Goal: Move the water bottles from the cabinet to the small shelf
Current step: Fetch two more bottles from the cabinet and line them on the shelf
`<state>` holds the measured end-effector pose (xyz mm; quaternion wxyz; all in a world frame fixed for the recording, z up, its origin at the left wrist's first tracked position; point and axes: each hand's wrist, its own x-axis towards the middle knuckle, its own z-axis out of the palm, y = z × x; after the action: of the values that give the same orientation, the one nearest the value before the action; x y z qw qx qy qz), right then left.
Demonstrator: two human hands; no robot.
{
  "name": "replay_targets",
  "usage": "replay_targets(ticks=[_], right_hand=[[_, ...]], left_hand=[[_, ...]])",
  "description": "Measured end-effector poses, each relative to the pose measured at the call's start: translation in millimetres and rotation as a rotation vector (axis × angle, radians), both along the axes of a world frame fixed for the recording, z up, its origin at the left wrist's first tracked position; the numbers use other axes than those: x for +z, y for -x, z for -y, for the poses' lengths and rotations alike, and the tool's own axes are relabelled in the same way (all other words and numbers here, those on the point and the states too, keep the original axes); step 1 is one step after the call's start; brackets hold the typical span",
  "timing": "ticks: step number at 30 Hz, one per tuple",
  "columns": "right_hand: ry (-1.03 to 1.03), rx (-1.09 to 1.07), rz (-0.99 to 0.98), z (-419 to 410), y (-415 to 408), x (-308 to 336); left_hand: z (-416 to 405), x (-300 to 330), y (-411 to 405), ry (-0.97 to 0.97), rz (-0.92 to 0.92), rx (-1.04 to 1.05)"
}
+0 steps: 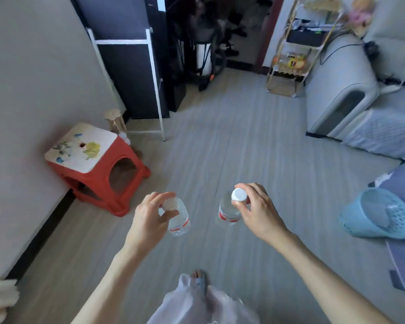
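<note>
Left hand [150,216] pinches neck of clear plastic water bottle with red label [179,222]; right hand [255,209] pinches second red-labelled bottle [228,212] under white cap; both hang over grey floor [220,136]; full, heavyish, smooth — neck grip suits

No legible text anywhere. Red-white labels on left water bottle [179,220] and right water bottle [228,212]: print too blurred to read. Yellow pkg [292,63] on wire shelf [290,87]: dark mark, unreadable.
</note>
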<state>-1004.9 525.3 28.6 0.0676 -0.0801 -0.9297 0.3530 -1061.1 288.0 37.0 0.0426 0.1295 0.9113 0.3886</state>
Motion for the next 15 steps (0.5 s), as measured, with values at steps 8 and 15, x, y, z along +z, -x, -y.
replay_targets(ticks=[8, 15], right_hand=[[-0.007, -0.192, 0.009, -84, 115, 0], [0.003, -0.162, 0.048, -179, 241, -21]], left_hand=[[-101, -2, 148, 0.032, 0.01, -0.147], [-202, -14, 275, 0.056, 0.059, -0.169]])
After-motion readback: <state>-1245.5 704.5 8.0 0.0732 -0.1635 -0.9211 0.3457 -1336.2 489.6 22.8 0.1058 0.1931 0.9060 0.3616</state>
